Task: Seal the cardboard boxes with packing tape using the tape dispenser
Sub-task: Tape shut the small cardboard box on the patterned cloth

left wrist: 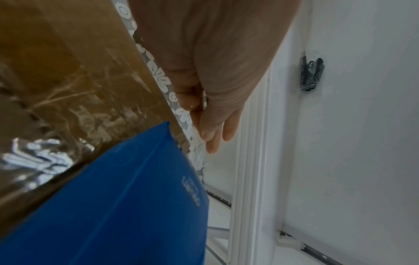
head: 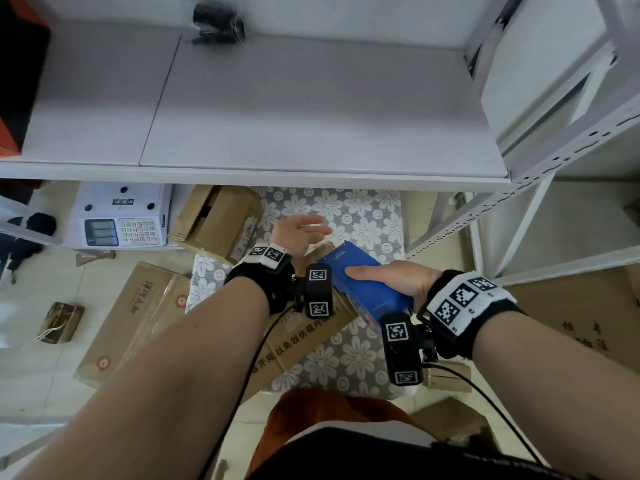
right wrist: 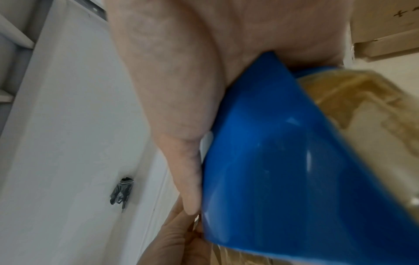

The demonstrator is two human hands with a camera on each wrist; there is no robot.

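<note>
One blue tape dispenser (head: 363, 289) in right hand (head: 398, 282); three cardboard boxes (head: 301, 327).

Both bare forearms reach forward and down, each wrist wearing a black band with coded markers. The left hand (head: 300, 231) is held palm up, fingers loosely extended. The right hand (head: 394, 280) is curled in a grip, thumb pointing leftward

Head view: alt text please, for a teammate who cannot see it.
The right hand grips a blue tape dispenser on a cardboard box lying on a floral cloth. The left hand hovers open beside it, below a white shelf.
</note>
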